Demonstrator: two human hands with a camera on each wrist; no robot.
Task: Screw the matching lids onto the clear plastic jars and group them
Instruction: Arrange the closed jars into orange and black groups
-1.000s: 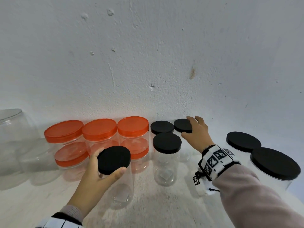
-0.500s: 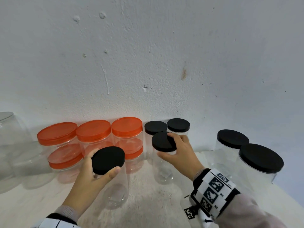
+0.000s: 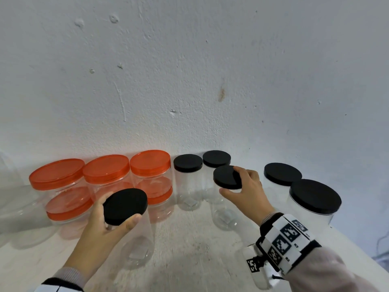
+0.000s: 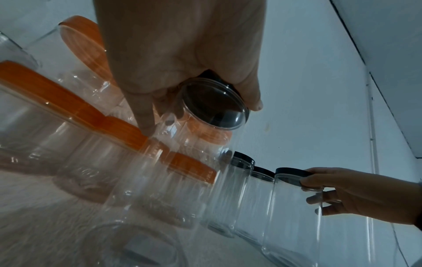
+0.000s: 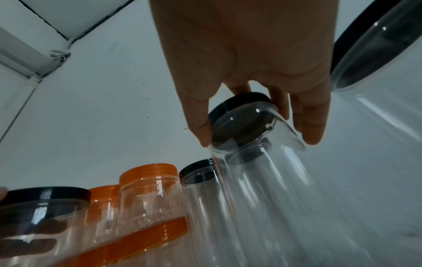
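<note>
My left hand (image 3: 114, 214) grips the black lid (image 3: 125, 206) of a clear jar (image 3: 137, 249) at the front left, and the lid tilts toward me. In the left wrist view my left hand (image 4: 200, 115) curls round that lid (image 4: 214, 108) from above. My right hand (image 3: 240, 183) grips the black lid (image 3: 226, 177) of a tall clear jar (image 3: 224, 213) in the middle. In the right wrist view, the thumb and fingers of my right hand (image 5: 255, 133) pinch that lid's (image 5: 237, 104) rim. Two more black-lidded tall jars (image 3: 188, 165) (image 3: 216, 158) stand behind, by the wall.
Several orange-lidded jars (image 3: 105, 168) are stacked along the wall at the left. Two wide black-lidded jars (image 3: 283, 174) (image 3: 315, 196) stand at the right, close to my right wrist. The white wall (image 3: 189, 81) rises just behind all the jars. The table's edge (image 3: 357, 247) runs at the far right.
My right hand left the back right jar's lid, took the front middle jar by its lid and shifted it right. My left hand has kept its hold on its jar.
</note>
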